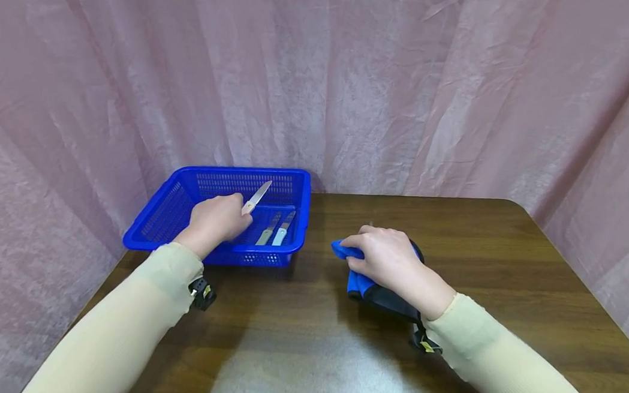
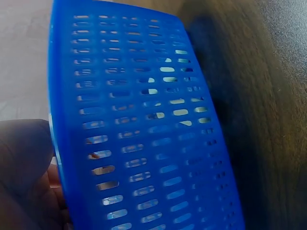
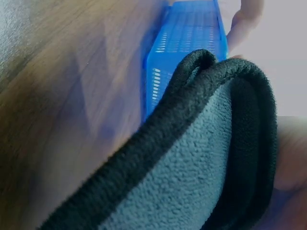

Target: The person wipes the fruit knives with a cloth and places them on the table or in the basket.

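My left hand pinches a knife by its pale handle, over the inside of a blue plastic basket. The blade points up and away to the right. Two more knives lie on the basket floor, one with a greenish handle and one with a light blue handle. In my right hand, above the table, I grip a folded blue and grey cloth with a dark edge. The right wrist view shows its grey fleecy side up close.
The basket stands at the back left of a brown wooden table, its perforated side wall filling the left wrist view. Behind and around the table hangs a pink curtain. The table's rounded far corner is at the right.
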The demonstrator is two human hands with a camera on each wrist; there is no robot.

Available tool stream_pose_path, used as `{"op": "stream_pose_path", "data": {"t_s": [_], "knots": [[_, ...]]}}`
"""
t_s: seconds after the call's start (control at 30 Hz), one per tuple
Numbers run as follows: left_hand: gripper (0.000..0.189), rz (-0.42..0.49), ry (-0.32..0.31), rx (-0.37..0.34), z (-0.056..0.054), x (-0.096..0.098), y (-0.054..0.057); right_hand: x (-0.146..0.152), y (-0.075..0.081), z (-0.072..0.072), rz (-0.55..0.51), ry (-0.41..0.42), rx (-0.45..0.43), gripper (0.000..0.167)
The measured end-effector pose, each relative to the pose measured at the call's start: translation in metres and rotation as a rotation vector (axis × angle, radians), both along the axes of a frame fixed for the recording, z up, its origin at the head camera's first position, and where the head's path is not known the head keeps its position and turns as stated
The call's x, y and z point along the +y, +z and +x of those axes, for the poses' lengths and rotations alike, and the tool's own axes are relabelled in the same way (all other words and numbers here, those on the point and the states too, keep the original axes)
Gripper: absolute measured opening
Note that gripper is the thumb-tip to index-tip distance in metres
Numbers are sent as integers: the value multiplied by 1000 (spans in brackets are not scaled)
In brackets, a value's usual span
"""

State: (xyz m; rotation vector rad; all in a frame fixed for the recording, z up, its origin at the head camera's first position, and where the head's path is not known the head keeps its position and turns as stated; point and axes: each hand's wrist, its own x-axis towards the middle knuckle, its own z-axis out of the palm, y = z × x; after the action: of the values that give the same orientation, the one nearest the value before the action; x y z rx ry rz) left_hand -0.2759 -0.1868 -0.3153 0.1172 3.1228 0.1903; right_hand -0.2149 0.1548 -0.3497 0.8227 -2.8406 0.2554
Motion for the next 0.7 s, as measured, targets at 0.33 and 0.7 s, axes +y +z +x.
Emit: {"op": "stream_pose_path", "data": {"t_s": [0.33, 0.7], "knots": [[23, 0, 24, -140, -9, 3, -5, -2, -8, -7, 7, 18, -6, 34], [31, -28, 31, -290, -30, 0, -23, 0, -15, -6, 5, 34, 12, 32]]}}
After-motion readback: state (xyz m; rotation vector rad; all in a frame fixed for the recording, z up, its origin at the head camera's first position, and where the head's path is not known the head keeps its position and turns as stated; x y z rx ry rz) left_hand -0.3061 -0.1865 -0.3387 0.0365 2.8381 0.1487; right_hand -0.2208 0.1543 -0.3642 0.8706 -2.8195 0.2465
